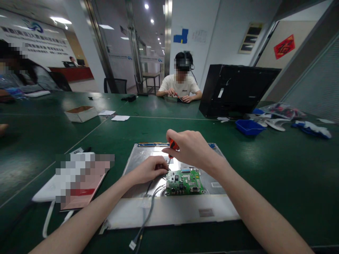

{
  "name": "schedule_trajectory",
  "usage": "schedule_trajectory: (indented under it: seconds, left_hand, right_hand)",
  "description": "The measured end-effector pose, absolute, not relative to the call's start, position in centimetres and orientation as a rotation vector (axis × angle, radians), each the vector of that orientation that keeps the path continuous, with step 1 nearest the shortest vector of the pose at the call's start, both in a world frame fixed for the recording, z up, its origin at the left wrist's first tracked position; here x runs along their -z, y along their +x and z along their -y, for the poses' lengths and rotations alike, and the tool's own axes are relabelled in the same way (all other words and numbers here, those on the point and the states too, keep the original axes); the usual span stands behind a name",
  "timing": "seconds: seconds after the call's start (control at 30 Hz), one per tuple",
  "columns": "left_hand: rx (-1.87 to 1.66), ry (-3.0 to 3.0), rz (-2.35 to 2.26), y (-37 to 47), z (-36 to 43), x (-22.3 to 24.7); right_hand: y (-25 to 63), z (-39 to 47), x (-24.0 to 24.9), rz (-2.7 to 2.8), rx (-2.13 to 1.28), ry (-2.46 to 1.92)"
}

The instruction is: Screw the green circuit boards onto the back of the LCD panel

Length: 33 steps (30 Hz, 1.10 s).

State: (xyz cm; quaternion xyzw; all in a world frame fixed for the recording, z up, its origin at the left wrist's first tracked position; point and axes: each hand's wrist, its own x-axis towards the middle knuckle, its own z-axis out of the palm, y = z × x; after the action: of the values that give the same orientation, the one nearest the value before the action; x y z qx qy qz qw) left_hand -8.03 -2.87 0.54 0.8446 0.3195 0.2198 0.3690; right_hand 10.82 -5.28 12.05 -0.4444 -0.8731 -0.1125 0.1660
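My right hand point(185, 146) is closed around the red and black handle of a screwdriver point(173, 144). Its thin shaft points down to the upper left corner of a green circuit board point(184, 181). Close to the screwdriver tip, my left hand point(153, 168) has its fingers pinched together at the board's corner; what lies between them, if anything, is hidden. The board rests on the silver back of a flat display panel point(172, 211). Grey and black cables point(151, 208) run from the board's left side toward me, ending in a white connector point(132, 244).
Left of the panel lie a white device and a pink booklet point(84, 192). Farther off are an open cardboard box point(81, 114), a blue tray point(249, 127), a black monitor housing point(235, 90) and gloves point(312, 128). Across the green table point(148, 128) a person point(181, 83) works with a red-handled tool.
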Motion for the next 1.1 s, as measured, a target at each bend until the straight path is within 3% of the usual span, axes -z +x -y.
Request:
schedule_trajectory:
  seconds: [0.5, 1.1]
  left_hand:
    - [-0.778, 2.409, -1.028, -8.3, 2.3, 0.3]
    - [-0.652, 2.528, -1.197, -8.8, 1.4, 0.4]
  right_hand:
    - [12.1, 4.9, -12.9, 2.431, 0.387, -1.296]
    - [12.1, 4.8, -12.7, 2.452, 0.390, -1.304]
